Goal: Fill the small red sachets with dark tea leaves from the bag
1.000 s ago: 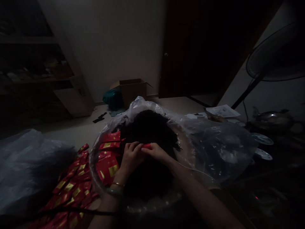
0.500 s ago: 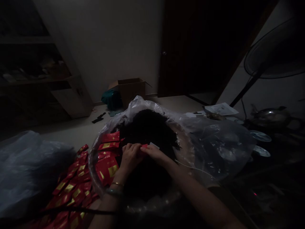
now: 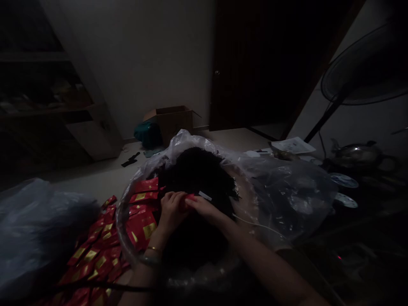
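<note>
I'm sitting in a dim room, with a dark brown door (image 3: pixel 255 63) ahead of me and a shadowy wooden shelf unit (image 3: pixel 47 85) to the far left. A black standing fan (image 3: pixel 360 72) rises on the far right, and a brown cardboard box (image 3: pixel 168 123) sits open on the floor in the distance. Nearer me, a large clear plastic bag (image 3: pixel 293 199) spreads to the right from a round transparent basin (image 3: pixel 120 221), and a dark heap of loose, leaf-like material (image 3: pixel 197 174) fills the middle. Glossy red-and-gold sachets (image 3: pixel 102 250) lie in a thick spill to the left, with several resting inside the basin's near-left edge. My hands work together just above the heap: my left hand (image 3: pixel 172 211) is curled closed and my right hand (image 3: pixel 204 206) reaches across, both pinching a small red packet (image 3: pixel 190 197), which is mostly hidden between my fingers. A narrow white slip (image 3: pixel 204 195) lies just beyond my right fingertips, though the dim light hides exactly what it is. A steady fingertip pinch seems best here, keeping the small packet clear of the loose leaves. A thin gold bangle (image 3: pixel 154 249) circles my left wrist.
</note>
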The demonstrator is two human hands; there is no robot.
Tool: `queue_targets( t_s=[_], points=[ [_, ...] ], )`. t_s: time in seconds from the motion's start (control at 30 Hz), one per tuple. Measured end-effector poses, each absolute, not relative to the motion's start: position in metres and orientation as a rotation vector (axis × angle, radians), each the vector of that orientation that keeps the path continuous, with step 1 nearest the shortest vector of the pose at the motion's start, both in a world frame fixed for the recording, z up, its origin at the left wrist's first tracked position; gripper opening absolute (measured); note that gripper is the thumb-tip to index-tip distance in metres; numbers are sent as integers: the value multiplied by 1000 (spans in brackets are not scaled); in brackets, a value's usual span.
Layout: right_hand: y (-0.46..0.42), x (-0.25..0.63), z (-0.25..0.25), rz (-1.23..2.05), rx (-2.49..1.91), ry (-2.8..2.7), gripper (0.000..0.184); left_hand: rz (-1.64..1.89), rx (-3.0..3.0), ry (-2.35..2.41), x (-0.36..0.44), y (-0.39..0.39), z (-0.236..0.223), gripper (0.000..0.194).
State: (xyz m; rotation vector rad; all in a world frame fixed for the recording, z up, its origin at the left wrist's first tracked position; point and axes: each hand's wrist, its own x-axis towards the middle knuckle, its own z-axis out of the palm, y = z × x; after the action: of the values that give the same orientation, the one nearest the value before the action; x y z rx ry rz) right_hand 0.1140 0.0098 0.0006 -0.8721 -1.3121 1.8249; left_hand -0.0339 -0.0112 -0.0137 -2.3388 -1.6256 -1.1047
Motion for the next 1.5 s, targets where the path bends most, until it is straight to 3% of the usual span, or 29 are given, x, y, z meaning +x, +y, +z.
queue_targets(
  t_s=[0.33,0.57,0.9,1.1,1.27,1.33,1.4,1.5],
  points=[
    [9,116,5,1882,-767,-1287,48,-1111,-2490,-1506,-44,-9,-11,54],
    [12,120,10,1771,-867,-1482,62,-741,-2369,-1647,-36,-19,2,40],
    [8,113,14,1727,-827,-1615,75,-807,-2391,-1735,-40,-17,1,42],
    [24,137,28,1478,-1046,-1516,60,-1044,-2272,-1960,-53,-11,-3,46],
    [38,148,7,1065,-1475,-1996,29,-1290,-2086,-2061,-66,-5,0,47],
    [38,149,-3,1014,-1485,-2058,27,-1359,-2024,-2100,-67,-4,1,46],
    [38,151,-11,973,-1500,-2106,36,-1414,-1994,-2130,-67,-4,3,45],
    [39,152,-17,945,-1597,-2191,67,-1478,-1968,-2174,-66,-5,5,45]
  ],
)
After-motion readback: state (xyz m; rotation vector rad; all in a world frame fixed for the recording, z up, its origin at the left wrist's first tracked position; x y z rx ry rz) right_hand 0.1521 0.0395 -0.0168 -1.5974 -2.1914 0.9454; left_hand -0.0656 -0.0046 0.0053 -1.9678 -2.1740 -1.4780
